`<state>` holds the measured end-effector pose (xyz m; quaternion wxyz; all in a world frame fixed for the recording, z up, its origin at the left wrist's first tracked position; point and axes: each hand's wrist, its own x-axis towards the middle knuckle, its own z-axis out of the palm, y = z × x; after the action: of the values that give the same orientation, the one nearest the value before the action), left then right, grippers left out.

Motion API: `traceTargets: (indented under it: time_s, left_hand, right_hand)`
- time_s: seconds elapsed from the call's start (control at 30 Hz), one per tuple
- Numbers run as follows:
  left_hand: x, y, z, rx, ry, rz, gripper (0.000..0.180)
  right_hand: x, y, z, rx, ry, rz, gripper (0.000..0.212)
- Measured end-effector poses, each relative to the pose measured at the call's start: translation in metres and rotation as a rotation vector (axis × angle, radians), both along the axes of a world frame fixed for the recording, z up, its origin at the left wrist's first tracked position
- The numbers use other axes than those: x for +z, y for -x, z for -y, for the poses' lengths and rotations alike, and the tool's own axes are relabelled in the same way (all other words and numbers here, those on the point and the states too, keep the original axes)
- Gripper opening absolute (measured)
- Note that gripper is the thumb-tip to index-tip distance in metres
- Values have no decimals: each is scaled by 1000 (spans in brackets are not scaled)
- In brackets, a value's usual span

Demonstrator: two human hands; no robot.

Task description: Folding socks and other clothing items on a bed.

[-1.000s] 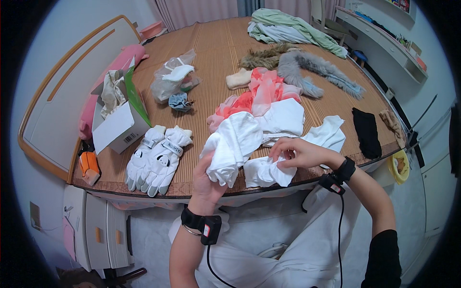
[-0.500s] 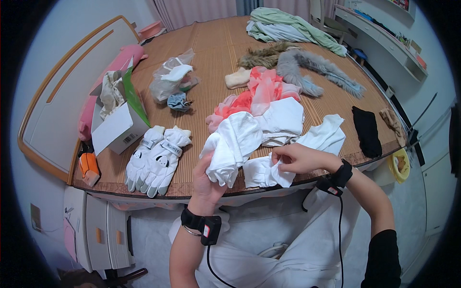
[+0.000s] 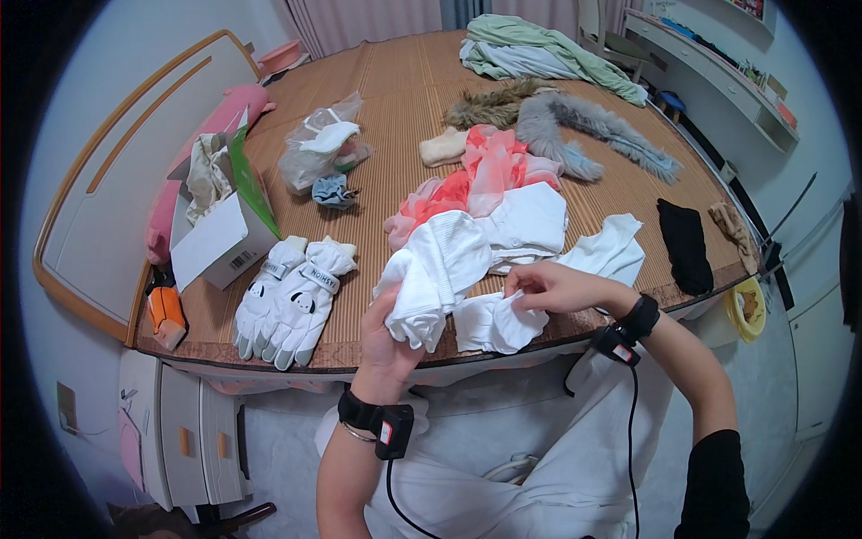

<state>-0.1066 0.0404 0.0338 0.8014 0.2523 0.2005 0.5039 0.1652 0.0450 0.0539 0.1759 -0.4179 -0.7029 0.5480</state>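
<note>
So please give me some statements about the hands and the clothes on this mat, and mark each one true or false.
1. The left hand grips a bunched white garment. True.
2. The right hand rests on the black cloth. False: it pinches a small white piece at the near edge; the black cloth lies apart, further right.
3. A pair of white gloves lies left of the left hand. True.
4. The grey fur strip lies inside the open white box. False: it lies on the mat, far side.
</note>
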Motion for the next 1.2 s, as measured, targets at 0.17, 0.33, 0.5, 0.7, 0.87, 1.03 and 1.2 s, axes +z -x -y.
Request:
traceTargets:
  time_s: [0.17, 0.33, 0.5, 0.7, 0.87, 1.03, 1.2]
  left_hand:
    - [0, -3, 0, 13, 12, -30, 55]
    - [-1, -1, 1, -4, 9, -1, 54]
    - [11, -6, 6, 17, 91, 74, 43]
    - [12, -4, 8, 26, 101, 69, 42]
    - [12, -5, 7, 25, 93, 67, 41]
    - [10, -5, 7, 12, 76, 71, 43]
    - [12, -4, 9, 17, 70, 57, 45]
  right_hand:
    - [-8, 15, 19, 84, -475, 339, 30]
    - [-7, 20, 23, 95, -553, 380, 33]
    - [-1, 18, 20, 85, -572, 388, 23]
    - [8, 22, 12, -80, -464, 159, 21]
    - [-10, 38, 10, -189, -390, 64, 22]
    - [-37, 59, 27, -269, -487, 131, 31]
    - [-47, 63, 37, -185, -994, 265, 36]
